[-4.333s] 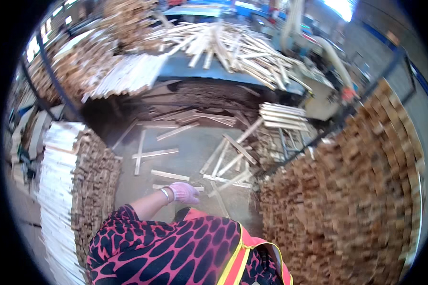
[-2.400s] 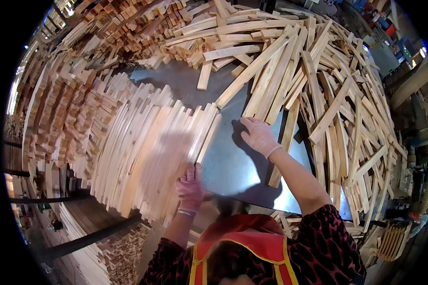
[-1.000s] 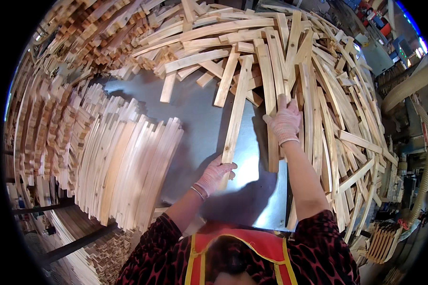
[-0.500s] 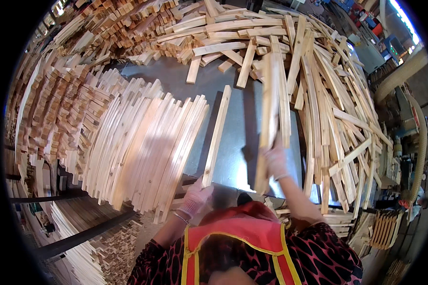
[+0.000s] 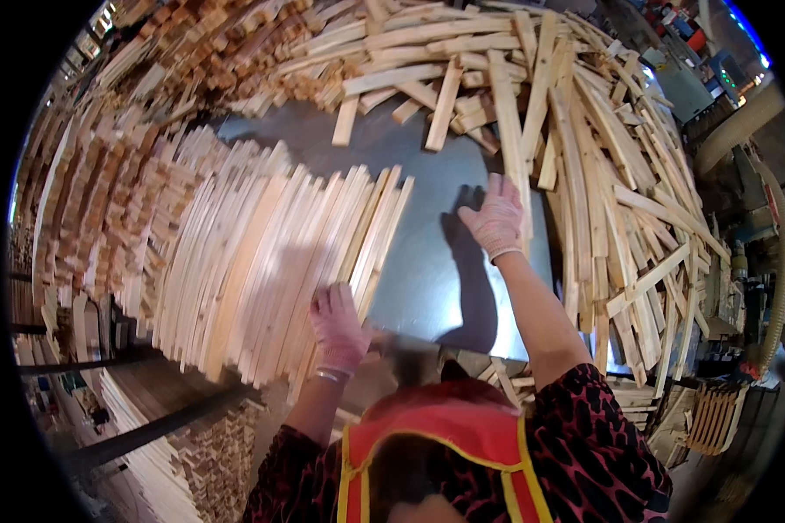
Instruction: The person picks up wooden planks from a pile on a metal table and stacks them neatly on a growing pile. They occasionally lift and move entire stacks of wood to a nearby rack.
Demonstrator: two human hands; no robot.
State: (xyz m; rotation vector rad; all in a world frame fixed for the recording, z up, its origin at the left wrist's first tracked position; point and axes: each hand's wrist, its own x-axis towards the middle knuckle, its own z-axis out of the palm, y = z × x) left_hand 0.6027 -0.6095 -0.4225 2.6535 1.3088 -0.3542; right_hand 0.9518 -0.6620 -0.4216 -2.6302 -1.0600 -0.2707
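No readable text, label or number; blue machine box (image 5: 720,66) at two o'clock, green lights (image 5: 727,78) too small to read; wooden sticks (image 5: 262,261) at nine, red vest (image 5: 453,423) at six, nothing legible.

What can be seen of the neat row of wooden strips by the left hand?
The row of wooden strips is pale, sawn-looking wood, some strips yellower than others. The long, narrow pieces lie side by side, pointing away from the person, their ends uneven. It rests on the left part of the grey metal tabletop, near ends seemingly past its front edge. The left hand is at its near right end; firm contact is unclear.
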